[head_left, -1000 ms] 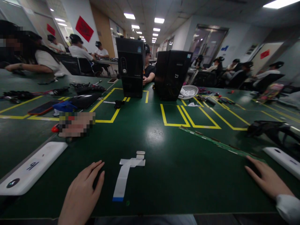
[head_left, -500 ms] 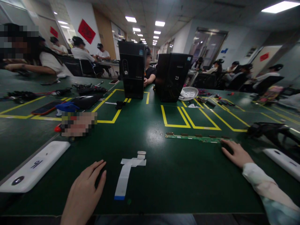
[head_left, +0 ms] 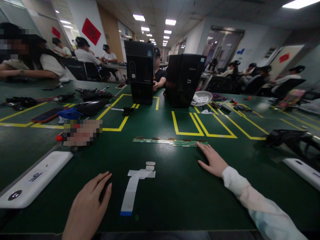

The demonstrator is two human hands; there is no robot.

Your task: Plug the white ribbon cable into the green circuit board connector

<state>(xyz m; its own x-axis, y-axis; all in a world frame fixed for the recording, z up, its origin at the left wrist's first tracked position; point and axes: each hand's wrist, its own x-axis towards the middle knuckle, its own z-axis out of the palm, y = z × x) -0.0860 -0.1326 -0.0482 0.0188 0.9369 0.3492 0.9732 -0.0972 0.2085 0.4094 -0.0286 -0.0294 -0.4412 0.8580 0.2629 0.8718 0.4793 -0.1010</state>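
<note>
Left hand (head_left: 87,206): open, empty, palm down on dark green surface (head_left: 175,190). White flat ribbon cable (head_left: 131,193), blue-ended, lay loose at two o'clock from it; stray sweep risked creasing. Long thin green circuit board (head_left: 160,142) lay at cable's one o'clock. Right hand (head_left: 215,163), thumb and fingers apart, touched board's right end only; off-centre push risked pivoting it.

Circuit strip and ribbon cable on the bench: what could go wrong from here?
The right hand only has fingertips at one end of the green circuit strip, so a push there could swing it round. Sliding it nearer might snag the white ribbon cable, which lies loose and folded. The left hand rests right beside that cable and could nudge it.
</note>
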